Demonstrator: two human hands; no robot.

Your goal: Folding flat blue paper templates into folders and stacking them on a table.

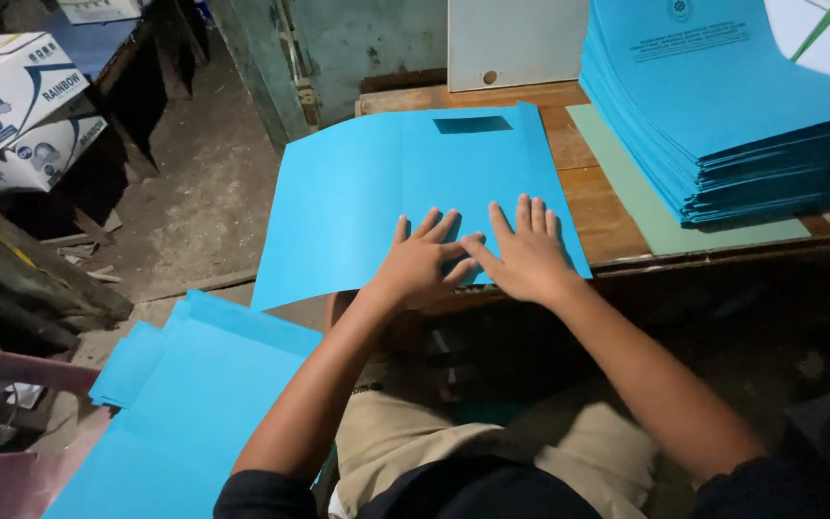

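1. Left hand (422,261) and right hand (528,252) both lie flat, fingers spread, palms down on a blue card sheet (405,192); thumbs nearly touch, nothing is gripped.
2. The sheet lies on the wooden table (599,207), its left part hanging past the table edge. A vertical crease runs up the middle, and there is a dark rectangular cut-out window (473,124) near the top.
3. Progress, as a judgement: the sheet looks mid-press, with the crease being flattened near the bottom edge and the fold not closed.
4. Done pile, probably: a tall stack of blue folders (737,106) on the table to the right, edges neat, many layers.
5. More blue sheets (194,404) lie loose at lower left, beside the person's knee; they look unprocessed, so a good share is left.
6. Materials: matte smooth card, thin and flexible; the table is worn brown wood with a pale green mat (665,216) under the stack.
7. White cardboard boxes (16,106) are at far left; the floor is rough concrete.
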